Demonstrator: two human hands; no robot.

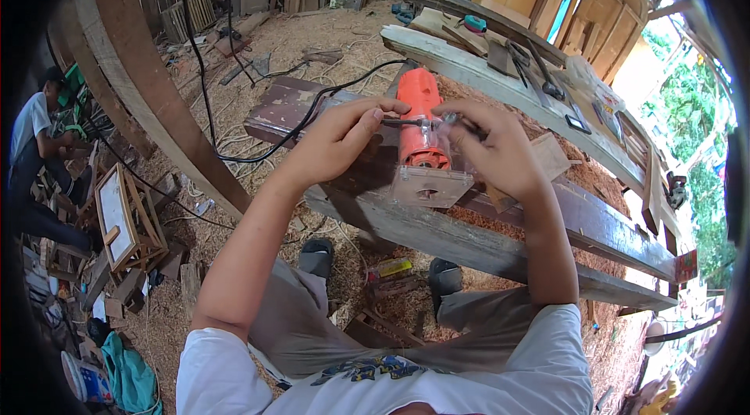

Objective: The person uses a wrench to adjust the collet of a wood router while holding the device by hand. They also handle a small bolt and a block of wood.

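Observation:
An orange trim router lies on its side on the wooden beams in front of me, its squarish base plate facing me. My left hand is at the router's left side, its fingers closed round a thin dark rod that reaches across the tool's body. From the other side my right hand curls over the router's middle. A small metallic piece shows by its fingertips; blur and the fingers hide what it is.
A black cord loops off to the left. Long beams run across in front of my legs. Hand tools, among them a hammer, lie on the far plank. At far left another person sits near a wooden frame. Shavings cover the floor.

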